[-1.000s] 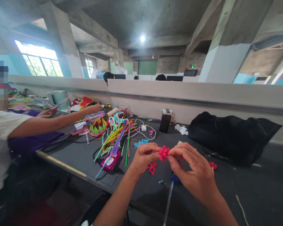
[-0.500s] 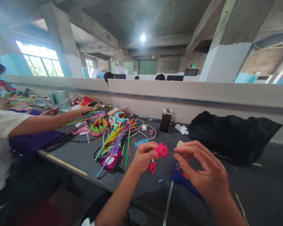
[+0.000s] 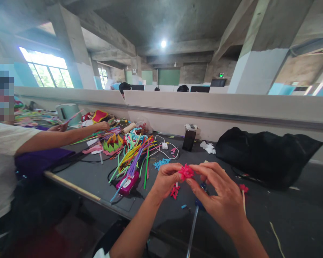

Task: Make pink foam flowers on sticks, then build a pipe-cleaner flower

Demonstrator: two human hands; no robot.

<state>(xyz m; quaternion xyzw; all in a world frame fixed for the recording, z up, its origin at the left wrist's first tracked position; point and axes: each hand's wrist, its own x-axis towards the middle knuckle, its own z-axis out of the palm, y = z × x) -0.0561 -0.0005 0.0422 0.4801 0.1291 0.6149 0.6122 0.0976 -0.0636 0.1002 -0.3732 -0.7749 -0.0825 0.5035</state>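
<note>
A pink flower (image 3: 186, 172), fuzzy and many-petalled, is pinched between the thumb and fingers of my left hand (image 3: 165, 181). From the other side, the thumb and index finger of my right hand (image 3: 219, 188) close on its petals. Below lies a small heap of pink pipe-cleaner pieces (image 3: 174, 191) on the dark table. A blue glue gun (image 3: 200, 200) is partly hidden behind my right hand, with a clear glue stick (image 3: 193, 229) sticking out toward me. Another pink flower (image 3: 243, 188) on a pale stem rests right of my right hand.
Blue pipe-cleaner pieces (image 3: 161, 163) lie beyond my left hand. Left are bundled coloured pipe cleaners (image 3: 134, 157) and a magenta box (image 3: 127, 183). A phone (image 3: 188, 140) stands at the back; a black bag (image 3: 266, 154) fills the right. A co-worker's arm (image 3: 61, 138) reaches in from the left.
My right hand has moved left to the flower and its fingertips now touch the petals. The stemmed pink flower at right has come into view. The co-worker has shifted slightly right.
</note>
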